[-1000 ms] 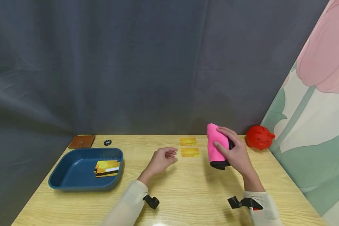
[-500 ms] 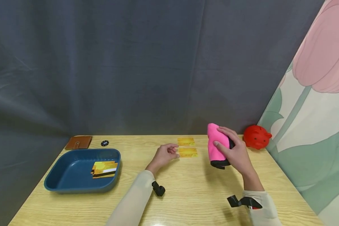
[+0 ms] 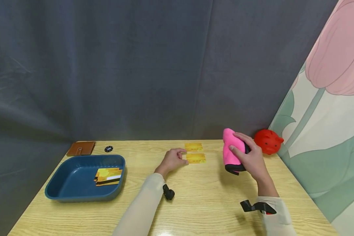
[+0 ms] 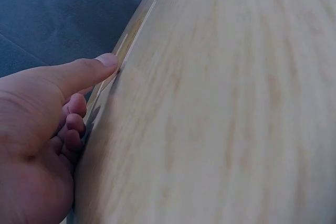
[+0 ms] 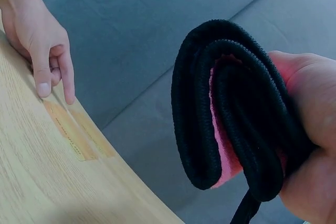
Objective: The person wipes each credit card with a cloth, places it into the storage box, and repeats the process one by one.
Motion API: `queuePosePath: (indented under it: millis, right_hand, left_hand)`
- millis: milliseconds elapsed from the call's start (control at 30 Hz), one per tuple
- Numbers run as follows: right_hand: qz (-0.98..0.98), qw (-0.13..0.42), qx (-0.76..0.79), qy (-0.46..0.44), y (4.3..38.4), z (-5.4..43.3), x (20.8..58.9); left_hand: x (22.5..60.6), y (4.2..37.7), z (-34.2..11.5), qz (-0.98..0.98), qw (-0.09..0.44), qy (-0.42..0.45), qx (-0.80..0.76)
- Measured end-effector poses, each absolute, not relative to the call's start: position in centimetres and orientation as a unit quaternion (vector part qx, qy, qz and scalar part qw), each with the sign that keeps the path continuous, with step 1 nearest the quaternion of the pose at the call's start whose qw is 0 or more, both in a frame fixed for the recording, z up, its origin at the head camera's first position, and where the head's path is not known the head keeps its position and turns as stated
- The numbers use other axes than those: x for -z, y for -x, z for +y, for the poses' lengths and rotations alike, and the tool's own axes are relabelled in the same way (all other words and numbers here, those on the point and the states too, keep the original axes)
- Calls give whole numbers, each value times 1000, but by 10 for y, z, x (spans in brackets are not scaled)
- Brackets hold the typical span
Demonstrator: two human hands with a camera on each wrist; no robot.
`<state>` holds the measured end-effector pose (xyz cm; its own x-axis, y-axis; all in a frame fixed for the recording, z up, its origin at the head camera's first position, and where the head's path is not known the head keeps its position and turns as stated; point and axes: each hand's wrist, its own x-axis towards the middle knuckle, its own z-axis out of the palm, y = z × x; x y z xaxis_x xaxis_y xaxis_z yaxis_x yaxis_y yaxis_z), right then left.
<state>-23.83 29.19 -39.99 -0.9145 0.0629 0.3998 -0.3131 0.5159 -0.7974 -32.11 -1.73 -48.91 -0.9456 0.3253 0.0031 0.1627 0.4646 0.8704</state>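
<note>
Two yellow cards lie flat on the wooden table (image 3: 200,196), a far card (image 3: 193,147) and a near card (image 3: 196,158). My left hand (image 3: 183,156) rests with its fingertips (image 5: 42,87) at the near card's (image 5: 65,128) left end. Its thumb (image 4: 89,69) reaches along the table beside the card's edge. My right hand (image 3: 250,157) grips a folded pink and black cloth (image 3: 231,152), held a little above the table, right of the cards. In the right wrist view the cloth's rolled black edge (image 5: 231,114) faces the camera.
A blue tray (image 3: 73,183) at the left holds several yellow cards (image 3: 108,176). Behind it lie a brown wallet (image 3: 80,148) and a black chip (image 3: 108,149). A red piggy bank (image 3: 268,141) stands at the back right, against a floral panel (image 3: 327,114).
My left hand has reached forward and right until its fingertips touch the near card. My right hand has carried the cloth slightly to the right.
</note>
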Motion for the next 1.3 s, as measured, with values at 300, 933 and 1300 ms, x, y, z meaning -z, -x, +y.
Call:
queuePosePath:
  millis: [300,933,1300]
  right_hand:
    - [-855,188,-479,-64,238,295,401]
    - [-852,192,-483,-59,237,299,401]
    - [-855,181,-483,-59,236,296,400]
  left_hand:
    - [485,325,-9,870,115,-120,-465]
    - [479,312,-2,898,109,-121,-409]
    - [484,311,1,896,100,-130,-413]
